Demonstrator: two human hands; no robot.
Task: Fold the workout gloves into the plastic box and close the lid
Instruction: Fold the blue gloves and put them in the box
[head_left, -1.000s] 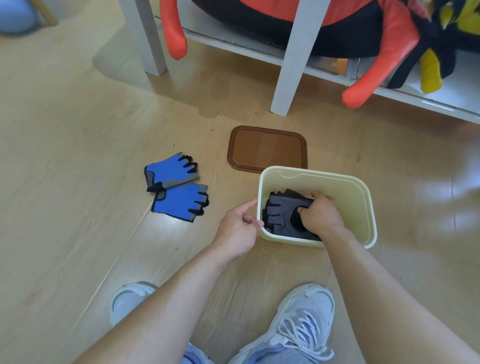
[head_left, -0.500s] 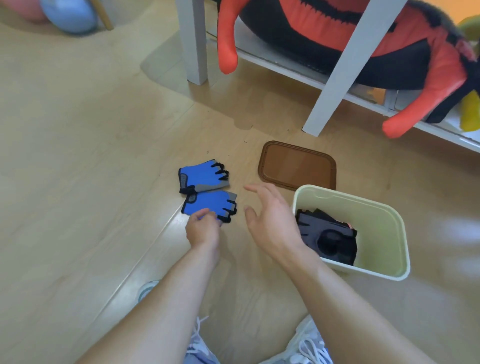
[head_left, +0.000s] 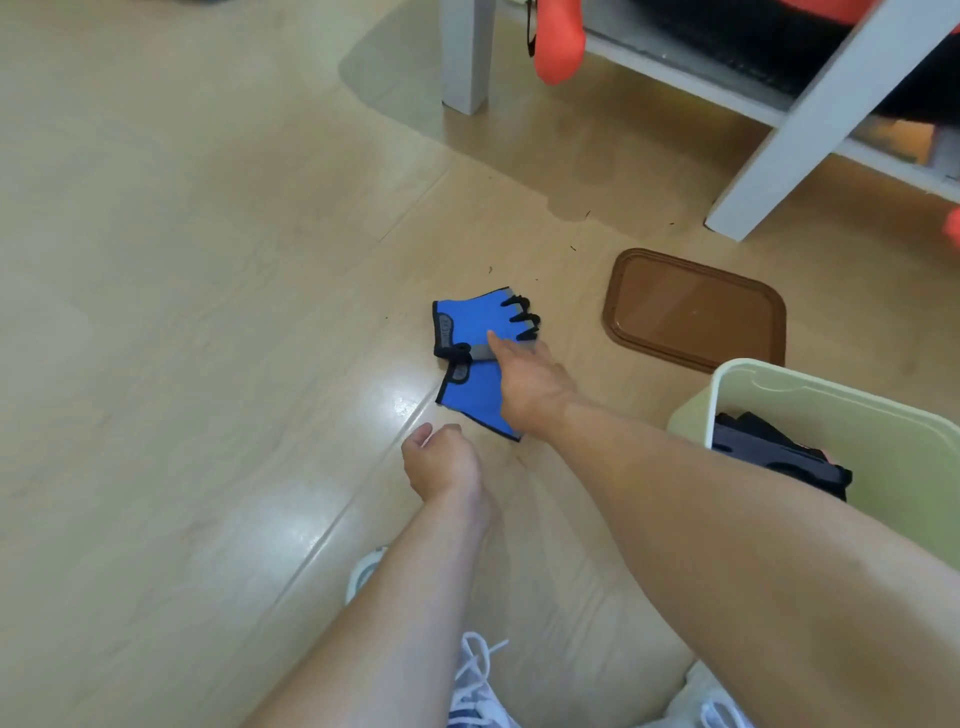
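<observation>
The left hand (head_left: 441, 460) hangs loosely curled just above the floor (head_left: 208, 364), short of the blue gloves (head_left: 478, 358) on their near side; it holds nothing and appears to wait in support. The blue gloves lie flat on the floor, one overlapping the other, left of the plastic box (head_left: 831, 410) and well apart from it, so both must be gathered before folding. The right hand (head_left: 530, 379) reaches across from the box side and lies spread, fingers extended, palm down on the pair, covering the join between the two; it presses or steadies, and no grasp is yet made. Beyond the box, toward the white shelf leg (head_left: 810, 130), the brown lid (head_left: 693, 309) lies flat on the floor, its near edge just beside the box rim, in easy reach for closing. The box stands open at the right of the view with the black gloves (head_left: 774, 457) already folded inside against its left wall, leaving room further in. Judgement: half the gloves are stowed; the blue pair and the lid remain.
</observation>
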